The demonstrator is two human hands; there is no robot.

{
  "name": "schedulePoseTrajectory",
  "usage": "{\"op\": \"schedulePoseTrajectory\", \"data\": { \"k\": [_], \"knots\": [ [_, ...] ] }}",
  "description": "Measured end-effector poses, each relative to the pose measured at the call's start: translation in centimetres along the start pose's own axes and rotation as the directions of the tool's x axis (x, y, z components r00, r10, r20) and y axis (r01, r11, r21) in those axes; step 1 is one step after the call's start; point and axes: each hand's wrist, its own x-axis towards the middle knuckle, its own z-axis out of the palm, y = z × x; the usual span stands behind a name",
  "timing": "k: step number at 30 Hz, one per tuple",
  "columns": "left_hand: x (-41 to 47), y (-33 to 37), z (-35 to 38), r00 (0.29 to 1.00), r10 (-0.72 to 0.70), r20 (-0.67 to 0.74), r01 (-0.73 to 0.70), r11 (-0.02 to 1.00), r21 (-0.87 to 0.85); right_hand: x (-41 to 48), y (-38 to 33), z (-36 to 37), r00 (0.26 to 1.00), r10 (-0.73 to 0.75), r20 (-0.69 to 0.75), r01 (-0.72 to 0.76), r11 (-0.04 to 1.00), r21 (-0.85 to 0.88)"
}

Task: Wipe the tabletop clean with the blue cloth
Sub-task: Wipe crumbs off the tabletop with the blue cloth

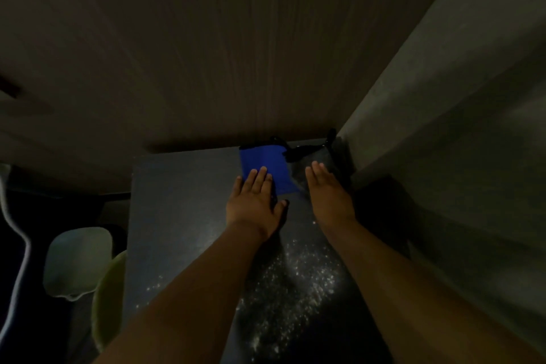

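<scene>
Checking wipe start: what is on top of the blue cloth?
The left hand lies flat with its fingers on the cloth's near left corner. The cloth's underside and the tabletop beneath are covered.

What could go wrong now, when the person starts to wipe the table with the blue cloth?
The white crumbs lie near the table's front edge, so a careless stroke may push them off. The blue cloth lies beside a black object at the back; a wide wipe could knock it. Dim light may hide leftover specks.
</scene>
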Motion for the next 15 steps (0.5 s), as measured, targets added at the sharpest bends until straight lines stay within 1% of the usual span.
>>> {"op": "schedulePoseTrajectory", "data": {
  "k": [5,9,11,15],
  "knots": [
    [-0.1,-0.3,0.0,1.000,0.017,0.000,-0.017,1.000,-0.007,1.5,-0.1,-0.7,0.981,0.193,-0.007,-0.191,0.977,0.099],
    [-0.2,-0.3,-0.1,1.000,0.022,-0.002,-0.022,1.000,-0.006,2.4,-1.2,-1.3,0.960,0.278,0.010,-0.273,0.936,0.223],
    [-0.3,-0.4,0.0,1.000,0.025,-0.012,-0.025,1.000,-0.002,1.7,-1.6,-0.8,0.968,0.251,-0.016,-0.241,0.945,0.219],
    [-0.3,-0.5,0.1,0.999,0.041,-0.011,-0.041,0.999,0.001,-0.7,-1.3,1.0,0.996,0.081,-0.019,-0.077,0.984,0.162]
  ]
}}
